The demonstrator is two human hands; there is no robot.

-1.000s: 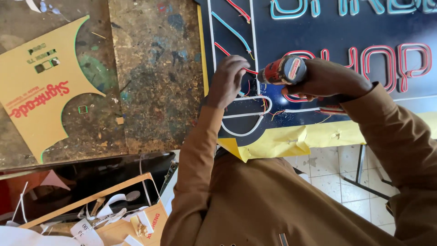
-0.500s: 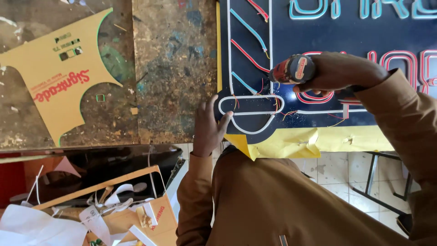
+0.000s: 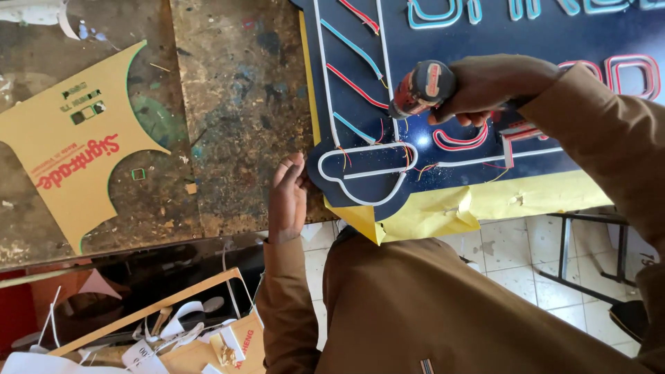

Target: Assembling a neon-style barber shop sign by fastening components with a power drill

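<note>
Head cam looks straight down on a paint-stained wooden surface (image 3: pixel 235 104) with a dark blue sign panel (image 3: pixel 526 34) lying across its right side, partly hanging off the edge over a tiled floor (image 3: pixel 512 256). Right hand (image 3: pixel 495 86) is wrapped tight around a red and black power tool (image 3: pixel 420 88), fingers closed on the body, and the tip is down on the panel right by the thin coloured wires near the white tube outline (image 3: pixel 367 173). Can't really see from this angle whether the bit is actually touching the panel, the tool body hides it. Left hand (image 3: pixel 287 197) sits at the panel's left edge, fingers held together and laid flat, pressing against the rim of the blue board where it meets the surface. Yellow backing sheet (image 3: pixel 443 208) peeks out from under the panel's lower edge. Red and light blue neon-style strips (image 3: pixel 353 48) run diagonally across the panel. Off to the left there's a tan cutout board (image 3: pixel 69 152) lying flat, well apart from both hands.
</note>
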